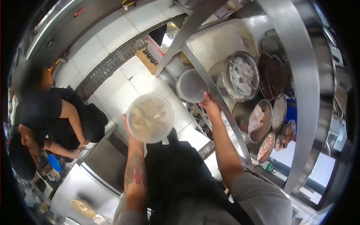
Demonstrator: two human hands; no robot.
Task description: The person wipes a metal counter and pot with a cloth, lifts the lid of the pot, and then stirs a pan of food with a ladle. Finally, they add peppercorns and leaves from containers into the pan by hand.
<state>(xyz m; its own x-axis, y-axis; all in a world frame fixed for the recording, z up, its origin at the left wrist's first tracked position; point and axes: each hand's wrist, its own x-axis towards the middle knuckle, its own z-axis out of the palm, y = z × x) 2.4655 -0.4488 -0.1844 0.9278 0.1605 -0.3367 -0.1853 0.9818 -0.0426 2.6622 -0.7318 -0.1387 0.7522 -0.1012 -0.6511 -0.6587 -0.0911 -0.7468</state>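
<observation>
My left hand is cupped under a round clear food tub, gripping at its 7 o'clock edge; it sits mid-view. I judge it light, thin-walled, bendy and maybe greasy, so it is best carried from beneath. At its 1 o'clock, my right hand touches a white tub. I cannot tell if those fingers pinch it. The food tub hides my left fingertips.

Left hand holds a round clear plastic tub of pale food; right hand touches a translucent white plastic tub beside a steel bowl
</observation>
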